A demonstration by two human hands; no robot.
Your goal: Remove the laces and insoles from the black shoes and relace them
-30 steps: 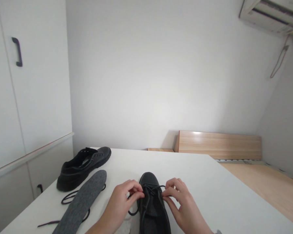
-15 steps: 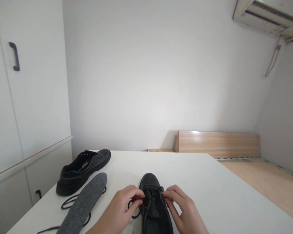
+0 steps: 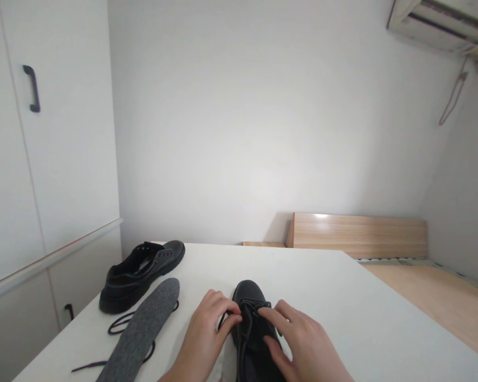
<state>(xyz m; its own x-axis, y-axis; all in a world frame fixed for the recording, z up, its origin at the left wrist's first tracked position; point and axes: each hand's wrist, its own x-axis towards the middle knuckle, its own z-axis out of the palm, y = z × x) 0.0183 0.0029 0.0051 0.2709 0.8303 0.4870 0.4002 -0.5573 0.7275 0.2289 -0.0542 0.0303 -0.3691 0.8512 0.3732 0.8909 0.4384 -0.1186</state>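
A black lace-up shoe (image 3: 248, 291) lies on the white table, toe pointing away from me, its opening toward me. My left hand (image 3: 213, 329) is closed in a pinch at the left eyelet edge, with a black shoelace (image 3: 222, 321) between thumb and forefinger. Over the right side of the opening is my right hand (image 3: 302, 337), thumb and forefinger apart. Its forefinger touches the lacing, while the thumb reaches over the shoe's opening. Part of the right eyelet edge is hidden behind that hand.
A second black shoe (image 3: 137, 276), without laces in its eyelets, stands at the table's left edge. A grey felt insole (image 3: 145, 329) lies before it, over a loose black lace (image 3: 90, 365). White cabinets (image 3: 74, 132) flank the table (image 3: 366, 318); a wooden bed frame (image 3: 358, 233) is beyond.
My right hand has moved left, from the shoe's right edge to over its opening, with thumb and forefinger spreading apart. The left hand keeps its pinch. The view has shifted slightly.
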